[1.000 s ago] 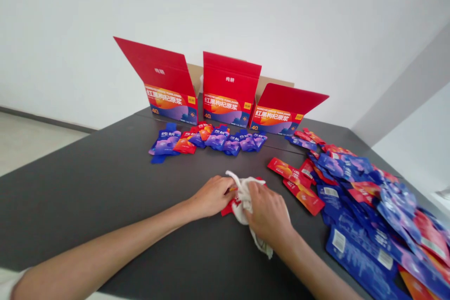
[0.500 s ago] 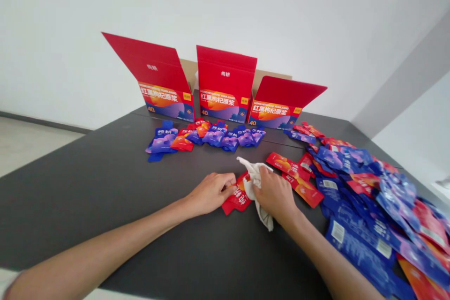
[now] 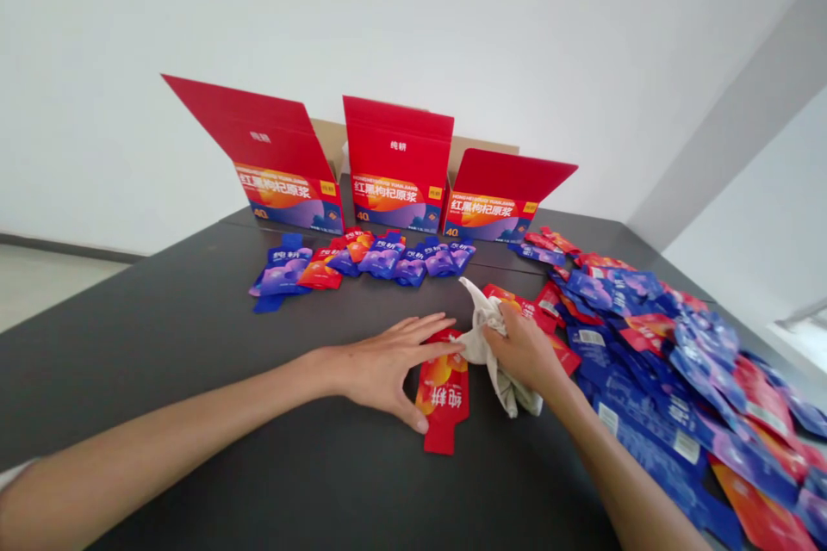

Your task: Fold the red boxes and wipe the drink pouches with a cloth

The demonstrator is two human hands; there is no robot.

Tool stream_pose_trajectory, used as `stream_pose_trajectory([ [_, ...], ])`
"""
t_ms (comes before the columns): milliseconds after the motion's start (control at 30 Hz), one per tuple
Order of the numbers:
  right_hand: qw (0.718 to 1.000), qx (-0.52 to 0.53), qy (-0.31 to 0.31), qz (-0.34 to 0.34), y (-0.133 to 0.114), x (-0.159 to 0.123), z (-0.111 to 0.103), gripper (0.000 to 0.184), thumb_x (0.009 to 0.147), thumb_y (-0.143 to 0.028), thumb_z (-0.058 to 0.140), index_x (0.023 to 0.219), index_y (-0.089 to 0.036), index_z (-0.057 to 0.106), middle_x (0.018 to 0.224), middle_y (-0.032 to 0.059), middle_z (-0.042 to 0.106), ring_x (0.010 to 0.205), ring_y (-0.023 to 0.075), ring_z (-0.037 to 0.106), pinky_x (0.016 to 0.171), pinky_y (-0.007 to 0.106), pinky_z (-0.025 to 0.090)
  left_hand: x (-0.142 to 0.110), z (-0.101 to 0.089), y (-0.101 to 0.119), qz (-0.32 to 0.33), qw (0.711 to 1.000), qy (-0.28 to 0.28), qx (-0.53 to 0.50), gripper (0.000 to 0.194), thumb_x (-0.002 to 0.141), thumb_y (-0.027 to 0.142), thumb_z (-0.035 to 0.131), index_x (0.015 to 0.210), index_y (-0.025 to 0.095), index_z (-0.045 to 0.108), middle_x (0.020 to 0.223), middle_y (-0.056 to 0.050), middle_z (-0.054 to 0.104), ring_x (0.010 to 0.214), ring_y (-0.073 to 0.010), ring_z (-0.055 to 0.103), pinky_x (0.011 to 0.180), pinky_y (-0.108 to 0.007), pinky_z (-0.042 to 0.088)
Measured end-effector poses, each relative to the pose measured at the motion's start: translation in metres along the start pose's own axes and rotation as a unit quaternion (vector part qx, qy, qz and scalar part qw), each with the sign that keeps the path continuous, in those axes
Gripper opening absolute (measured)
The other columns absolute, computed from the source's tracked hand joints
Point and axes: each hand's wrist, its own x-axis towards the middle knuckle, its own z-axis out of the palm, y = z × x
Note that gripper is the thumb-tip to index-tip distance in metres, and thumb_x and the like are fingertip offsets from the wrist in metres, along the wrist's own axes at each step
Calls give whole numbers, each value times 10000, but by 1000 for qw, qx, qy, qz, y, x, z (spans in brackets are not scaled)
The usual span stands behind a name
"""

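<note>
A red pouch (image 3: 443, 396) lies flat on the dark table (image 3: 194, 336), its spout end toward me. My left hand (image 3: 388, 366) rests on the table with fingers spread, fingertips touching the pouch's top and left edge. My right hand (image 3: 526, 349) is closed around a crumpled white cloth (image 3: 488, 336), just right of the pouch.
Three open red boxes (image 3: 394, 189) stand at the table's far edge, lids up. A row of blue and red pouches (image 3: 362, 258) lies in front of them. A large heap of pouches (image 3: 678, 362) covers the table's right side.
My left hand has opened and spread, and the red pouch now lies uncovered and turned lengthwise toward me. My right hand with the cloth has moved right, off the pouch.
</note>
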Motion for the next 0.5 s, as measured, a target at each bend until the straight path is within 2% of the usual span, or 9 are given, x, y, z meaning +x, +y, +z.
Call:
stream_pose_trajectory([
  [67, 1000, 19, 10, 5, 5, 3, -2, 271, 830, -342, 435, 1004, -155, 525, 866, 53, 621, 763, 161, 552, 596, 230, 299, 10, -3, -2, 37, 999, -19, 16, 904, 552, 615, 697, 1334, 293, 378, 1388, -85, 358, 1256, -315, 322, 1026, -401, 237],
  [133, 999, 37, 23, 8, 10, 4, -5, 244, 829, -342, 440, 966, -158, 525, 868, 56, 622, 761, 160, 551, 600, 227, 302, 16, -3, -3, 40, 998, -6, 49, 924, 507, 645, 700, 1306, 274, 421, 1267, -90, 459, 1143, -296, 418, 981, -376, 284],
  [200, 998, 51, 36, 8, 12, 3, -10, 230, 833, -345, 434, 949, -165, 519, 863, 55, 623, 756, 162, 553, 601, 227, 307, 17, 0, -5, -1, 995, 21, 100, 940, 483, 691, 676, 1281, 247, 449, 1132, -92, 502, 1031, -282, 460, 932, -383, 311],
  [267, 997, 55, 47, 3, 9, -1, -13, 229, 838, -343, 425, 961, -173, 515, 869, 54, 625, 761, 168, 558, 605, 230, 312, 13, 5, -6, -45, 988, 43, 144, 862, 517, 717, 635, 1211, 224, 501, 1044, -86, 504, 972, -273, 466, 898, -397, 320],
  [367, 998, 50, 40, -17, -8, -12, -12, 261, 841, -334, 420, 1033, -181, 506, 885, 56, 633, 798, 184, 571, 625, 240, 330, 4, 12, -6, -69, 982, 72, 159, 718, 575, 701, 613, 1074, 190, 546, 1093, -98, 479, 1010, -278, 444, 901, -394, 320],
  [500, 997, 24, -6, -69, -46, -32, 2, 325, 822, -326, 436, 1116, -193, 472, 920, 56, 639, 842, 198, 591, 663, 255, 364, -1, 20, -3, -100, 984, 97, 112, 624, 631, 623, 629, 1060, 182, 522, 1078, -87, 498, 993, -259, 454, 873, -360, 353],
])
